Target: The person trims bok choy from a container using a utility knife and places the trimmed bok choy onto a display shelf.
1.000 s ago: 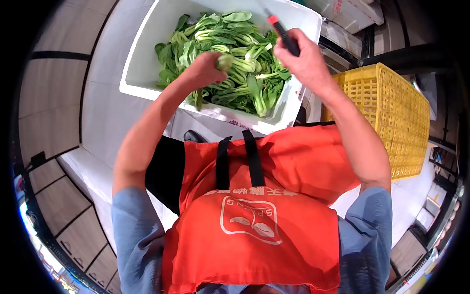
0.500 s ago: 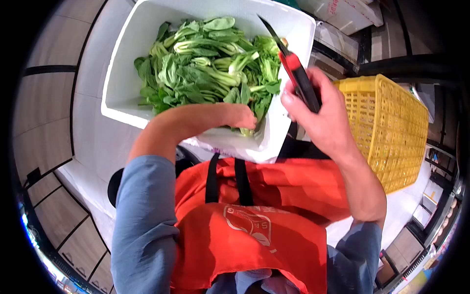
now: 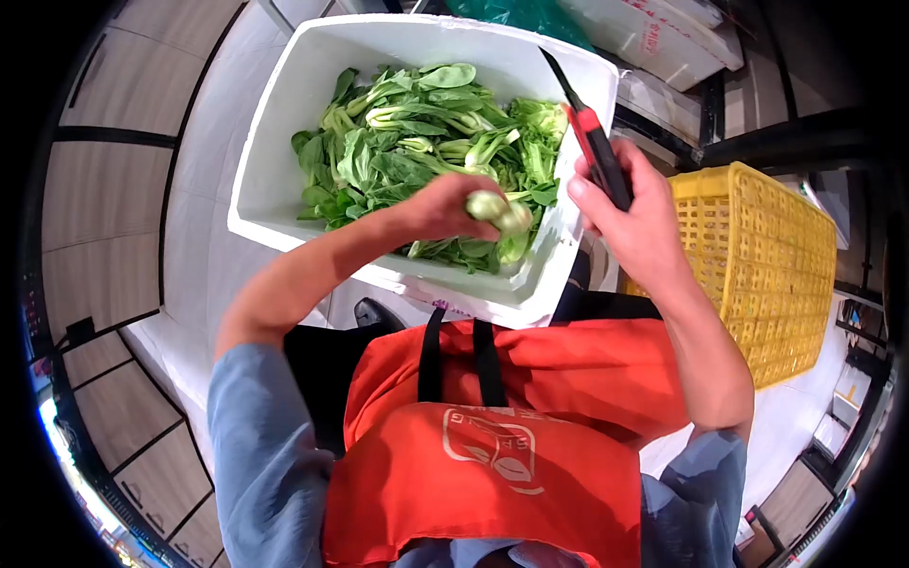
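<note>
My left hand [image 3: 445, 206] is closed around some bok choy [image 3: 502, 214], whose pale stem ends point to the right; its leaves are hidden by the hand. It is over the near part of a white foam box [image 3: 254, 204]. Inside the box lies a loose heap of leafy greens [image 3: 388, 142]. My right hand [image 3: 636, 210] grips a utility knife [image 3: 604, 156] at the right rim of the box. The knife has a red and black handle, and its dark blade points up and left, apart from the greens.
A yellow plastic crate [image 3: 781, 284] stands to the right of the box. Behind it are white cartons [image 3: 653, 43] and a green plastic bag [image 3: 521, 19]. Wood-look cabinets [image 3: 114, 208] line the left side. A red apron [image 3: 492, 473] covers my lap.
My left hand has lifted from inside the box with bok choy in its grip, the stem ends now showing. My right hand still holds the knife. The view has shifted slightly.
</note>
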The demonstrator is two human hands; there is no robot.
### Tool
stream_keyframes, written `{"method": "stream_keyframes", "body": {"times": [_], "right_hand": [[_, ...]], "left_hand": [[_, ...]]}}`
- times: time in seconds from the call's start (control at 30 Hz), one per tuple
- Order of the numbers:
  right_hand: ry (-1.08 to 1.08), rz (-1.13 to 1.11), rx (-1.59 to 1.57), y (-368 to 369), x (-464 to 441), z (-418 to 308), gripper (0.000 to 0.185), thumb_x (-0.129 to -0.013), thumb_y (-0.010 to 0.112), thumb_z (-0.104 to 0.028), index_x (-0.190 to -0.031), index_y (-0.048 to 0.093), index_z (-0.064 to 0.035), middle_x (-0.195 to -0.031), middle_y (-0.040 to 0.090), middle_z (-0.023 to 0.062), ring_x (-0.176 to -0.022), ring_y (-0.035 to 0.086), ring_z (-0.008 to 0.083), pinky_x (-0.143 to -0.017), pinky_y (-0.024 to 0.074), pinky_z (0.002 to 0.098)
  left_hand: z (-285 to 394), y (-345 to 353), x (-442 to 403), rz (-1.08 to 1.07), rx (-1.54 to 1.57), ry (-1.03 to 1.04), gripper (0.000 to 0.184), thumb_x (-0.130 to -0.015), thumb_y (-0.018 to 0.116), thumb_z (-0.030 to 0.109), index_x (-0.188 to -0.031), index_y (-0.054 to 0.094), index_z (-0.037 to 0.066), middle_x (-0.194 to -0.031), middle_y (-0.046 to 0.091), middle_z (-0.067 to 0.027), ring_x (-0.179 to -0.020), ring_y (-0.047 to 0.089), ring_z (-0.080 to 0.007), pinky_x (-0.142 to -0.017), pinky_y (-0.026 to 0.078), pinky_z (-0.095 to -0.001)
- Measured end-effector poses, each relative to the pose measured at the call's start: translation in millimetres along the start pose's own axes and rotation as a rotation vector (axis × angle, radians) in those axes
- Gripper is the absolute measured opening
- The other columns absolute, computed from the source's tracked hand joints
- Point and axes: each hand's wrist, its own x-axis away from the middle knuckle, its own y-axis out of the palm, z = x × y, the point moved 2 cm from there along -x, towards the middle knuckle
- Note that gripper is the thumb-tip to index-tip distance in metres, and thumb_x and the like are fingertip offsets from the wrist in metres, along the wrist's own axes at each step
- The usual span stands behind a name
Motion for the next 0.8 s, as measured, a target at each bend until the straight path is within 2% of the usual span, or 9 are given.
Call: {"method": "stream_keyframes", "body": {"times": [0.03,0.13,0.2,0.33,0.43,0.53,0.63,0.73,0.8], "right_hand": [[0.014,-0.004,-0.056,3.9,-1.8,-1.3,0.021,-0.088,0.071,-0.018,-0.096,0.059,-0.0023,-0.072,0.058,0.0009,-0.065,0.053,0.0087,-0.061,0.0451,0.0268],[-0.102,-0.042,-0.194,24.4,-4.2,-6.0,0.027,-0.089,0.074,-0.022,-0.100,0.059,-0.0029,-0.075,0.058,-0.0014,-0.062,0.051,0.0055,-0.057,0.0450,0.0240],[-0.055,-0.161,-0.396,42.9,3.3,-22.9,0.029,-0.088,0.076,-0.022,-0.101,0.058,-0.0040,-0.078,0.057,-0.0031,-0.066,0.051,0.0038,-0.060,0.0451,0.0207],[-0.219,-0.247,-0.360,72.9,12.3,-34.0,0.032,-0.086,0.079,-0.022,-0.102,0.057,-0.0054,-0.079,0.056,-0.0040,-0.067,0.050,0.0029,-0.058,0.0435,0.0195],[-0.088,-0.261,-0.472,84.5,22.5,-42.8,0.030,-0.087,0.078,-0.021,-0.102,0.057,-0.0051,-0.078,0.055,-0.0044,-0.068,0.050,0.0032,-0.059,0.0431,0.0204],[-0.101,-0.289,-0.448,85.9,24.8,-49.4,0.031,-0.088,0.077,-0.026,-0.099,0.058,-0.0042,-0.075,0.054,-0.0037,-0.067,0.050,0.0042,-0.059,0.0429,0.0234],[-0.268,-0.196,-0.040,74.3,22.7,-48.5,0.037,-0.089,0.075,-0.035,-0.098,0.058,-0.0026,-0.072,0.055,0.0005,-0.064,0.052,0.0088,-0.059,0.0440,0.0279],[-0.439,-0.241,0.132,61.1,24.0,-47.0,0.044,-0.089,0.072,-0.042,-0.099,0.058,-0.0016,-0.072,0.057,0.0058,-0.065,0.055,0.0133,-0.060,0.0448,0.0303],[-0.421,-0.274,0.137,61.2,22.2,-41.8,0.045,-0.091,0.069,-0.046,-0.099,0.059,-0.0019,-0.074,0.059,0.0112,-0.067,0.059,0.0211,-0.062,0.0473,0.0332]], "left_hand": [[30.3,-10.7,14.7,0.096,0.121,-0.206,0.036,-0.077,0.083,0.009,-0.108,0.066,0.003,-0.097,0.069,-0.0014,-0.090,0.064,-0.0120,-0.083,0.052,-0.0286],[72.1,-25.0,61.6,0.272,0.592,-0.148,0.038,-0.072,0.082,0.003,-0.107,0.067,0.006,-0.097,0.070,-0.0011,-0.089,0.065,-0.0117,-0.084,0.052,-0.0278],[85.0,-21.1,86.4,0.345,0.621,-0.117,0.039,-0.072,0.081,0.002,-0.108,0.067,0.007,-0.097,0.070,-0.0008,-0.089,0.065,-0.0114,-0.085,0.052,-0.0274],[97.6,-8.0,110.6,0.439,0.671,-0.050,0.044,-0.073,0.080,0.002,-0.114,0.065,0.007,-0.101,0.068,0.0011,-0.093,0.063,-0.0099,-0.088,0.050,-0.0262],[121.2,-2.1,114.1,0.433,0.708,0.027,0.045,-0.076,0.081,0.008,-0.117,0.063,0.005,-0.101,0.067,0.0005,-0.091,0.062,-0.0089,-0.085,0.050,-0.0255],[117.4,-3.3,119.4,0.492,0.672,0.004,0.042,-0.079,0.082,0.012,-0.115,0.063,0.005,-0.100,0.067,0.0002,-0.089,0.062,-0.0089,-0.083,0.051,-0.0256],[108.1,-11.5,125.1,0.532,0.622,0.006,0.031,-0.082,0.081,0.013,-0.108,0.066,0.003,-0.096,0.069,-0.0016,-0.087,0.064,-0.0093,-0.081,0.053,-0.0259],[107.8,-14.1,126.7,0.595,0.617,0.088,0.029,-0.084,0.078,0.014,-0.107,0.064,0.004,-0.093,0.068,-0.0040,-0.086,0.064,-0.0140,-0.084,0.052,-0.0301],[103.2,-16.0,128.7,0.569,0.614,0.081,0.026,-0.085,0.076,0.017,-0.103,0.063,0.003,-0.090,0.067,-0.0065,-0.082,0.064,-0.0157,-0.080,0.051,-0.0310]]}}
